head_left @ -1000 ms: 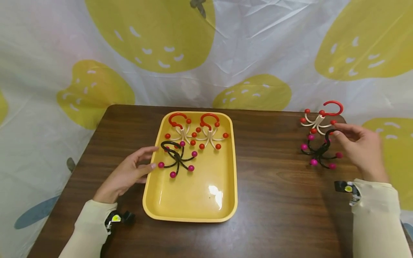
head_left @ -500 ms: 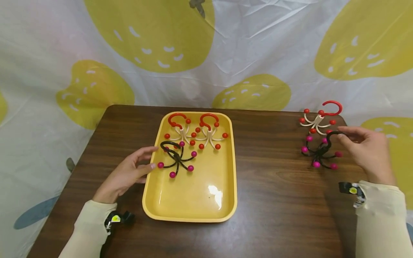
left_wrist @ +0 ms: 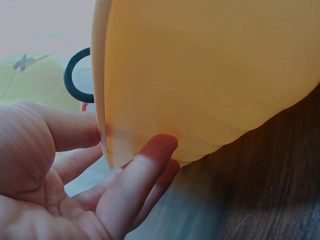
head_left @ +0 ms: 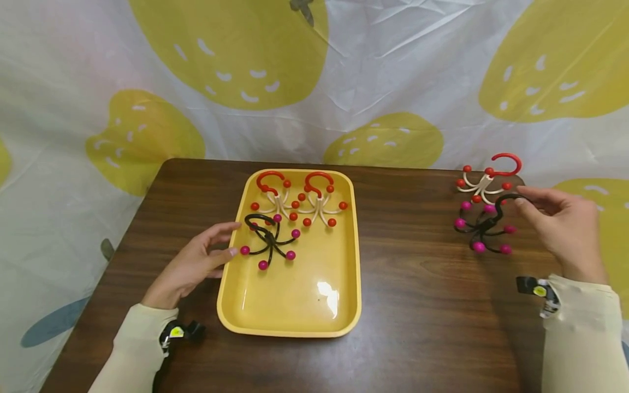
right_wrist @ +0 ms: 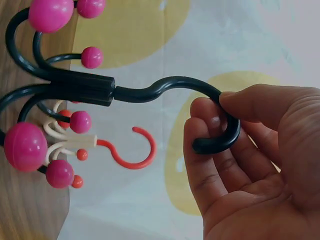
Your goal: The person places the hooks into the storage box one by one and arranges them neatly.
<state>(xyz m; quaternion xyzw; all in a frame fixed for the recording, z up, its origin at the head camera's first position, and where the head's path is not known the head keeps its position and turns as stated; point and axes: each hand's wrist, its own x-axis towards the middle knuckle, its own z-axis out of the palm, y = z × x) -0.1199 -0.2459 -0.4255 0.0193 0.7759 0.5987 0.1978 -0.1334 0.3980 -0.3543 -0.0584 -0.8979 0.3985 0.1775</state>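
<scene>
On the right of the head view, my right hand (head_left: 565,229) pinches the curved hook of a black multi-arm hanger with pink ball tips (head_left: 486,225). In the right wrist view, thumb and fingers close on the black hook (right_wrist: 175,84). My left hand (head_left: 199,262) holds the left rim of a yellow tray (head_left: 290,332), thumb at the rim and fingers against the outer wall (left_wrist: 210,65). Inside the tray lie another black hanger with pink balls (head_left: 270,240) and two white hangers with red hooks and red balls, one left (head_left: 278,204), one right (head_left: 320,206).
Behind the held hanger, another white hanger with a red hook (head_left: 484,184) sits near the brown table's (head_left: 417,305) back right corner. A white cloth with yellow fruit shapes (head_left: 388,71) hangs behind the table.
My right hand has shifted slightly right, and the black hanger in it has turned and moved up a little. My left hand and the tray have stayed in place.
</scene>
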